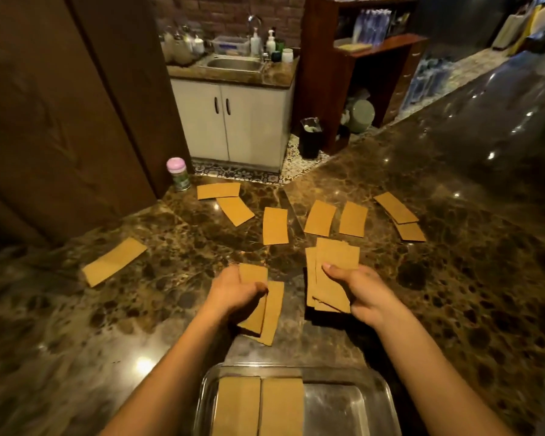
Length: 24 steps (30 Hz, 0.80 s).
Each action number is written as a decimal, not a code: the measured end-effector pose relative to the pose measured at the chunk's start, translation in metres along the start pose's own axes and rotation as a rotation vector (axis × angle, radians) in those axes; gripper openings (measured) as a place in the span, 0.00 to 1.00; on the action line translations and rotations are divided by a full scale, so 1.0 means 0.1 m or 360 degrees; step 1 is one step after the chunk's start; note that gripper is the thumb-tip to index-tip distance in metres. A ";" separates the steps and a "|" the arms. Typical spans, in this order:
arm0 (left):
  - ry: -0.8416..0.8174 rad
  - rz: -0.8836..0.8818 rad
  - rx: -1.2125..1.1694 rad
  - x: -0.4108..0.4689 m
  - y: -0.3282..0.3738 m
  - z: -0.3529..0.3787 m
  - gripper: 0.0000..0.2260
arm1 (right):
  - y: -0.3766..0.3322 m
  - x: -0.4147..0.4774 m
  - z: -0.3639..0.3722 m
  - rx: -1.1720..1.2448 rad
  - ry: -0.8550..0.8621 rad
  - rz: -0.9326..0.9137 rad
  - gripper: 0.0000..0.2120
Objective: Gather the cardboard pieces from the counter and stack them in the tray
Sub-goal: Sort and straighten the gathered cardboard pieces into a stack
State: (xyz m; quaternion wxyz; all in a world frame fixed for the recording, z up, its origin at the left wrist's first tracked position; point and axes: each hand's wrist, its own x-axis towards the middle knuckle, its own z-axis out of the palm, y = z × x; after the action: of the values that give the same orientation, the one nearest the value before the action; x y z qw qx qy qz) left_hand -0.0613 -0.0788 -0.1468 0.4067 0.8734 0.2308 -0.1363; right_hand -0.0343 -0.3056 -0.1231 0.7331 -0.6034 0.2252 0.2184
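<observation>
Tan cardboard pieces lie scattered over the dark marble counter [453, 278]. My right hand [365, 294] grips a fanned stack of cardboard pieces [334, 272] with the thumb on top. My left hand [233, 294] is closed on a cardboard piece [254, 273], with another piece [272, 313] beside it. A clear glass tray [381, 391] sits at the near edge with two cardboard stacks [258, 407] side by side in its left half. Loose pieces lie at the far left [114, 261], at the back left [218, 190], in the middle [275, 225] and at the right [395, 207].
A jar with a pink lid [178, 174] stands at the counter's back left corner. Beyond the counter are a white cabinet with a sink [233, 64], a black bin [310, 138] and wooden shelves [375, 58]. A dark wooden door [60, 121] is at the left.
</observation>
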 end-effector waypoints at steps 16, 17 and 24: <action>-0.0184 0.0055 0.0161 0.25 0.34 0.22 0.29 | -0.31 0.61 0.13 0.0017 0.0187 0.0031 0.13; -0.0155 0.0058 0.0097 0.37 0.39 0.18 0.31 | -0.39 0.67 0.12 0.0007 0.0197 -0.0007 0.15; -0.0119 0.0193 -0.0733 0.91 1.03 0.17 0.12 | -0.60 0.86 0.39 0.0036 -0.0140 0.0030 0.10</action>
State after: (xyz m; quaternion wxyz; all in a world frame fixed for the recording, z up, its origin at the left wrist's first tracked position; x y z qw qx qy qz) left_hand 0.0685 -0.1237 -0.1297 0.6108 0.7642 0.1876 -0.0875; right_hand 0.0729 -0.2734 -0.1196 0.7469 -0.5828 0.2008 0.2492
